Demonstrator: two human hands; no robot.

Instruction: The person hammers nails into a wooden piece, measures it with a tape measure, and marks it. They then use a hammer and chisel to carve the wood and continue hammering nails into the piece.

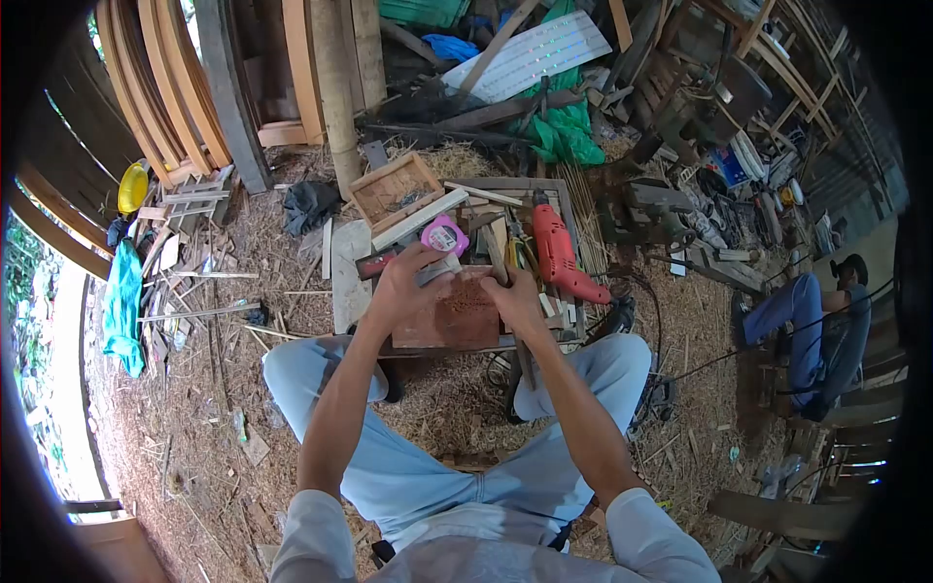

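A reddish-brown wooden board (445, 321) lies flat at the near edge of the low bench. My left hand (400, 289) is over the board's far left part, its fingers bent over a small pale piece too unclear to name. At the board's far right corner, my right hand (515, 299) is wrapped round a long narrow wooden stick (497, 250). Just beyond my left hand sits a pink round tape measure (444, 236). A red power drill (557, 249) rests on the bench's right side, with pliers (518, 239) between it and the stick.
A shallow wooden box (395, 191) stands at the bench's far left. Timber frames (175, 87) lean at the upper left. Another person (812, 325) sits at the right. Wood scraps and shavings cover the ground, and a cable (653, 321) runs from the drill.
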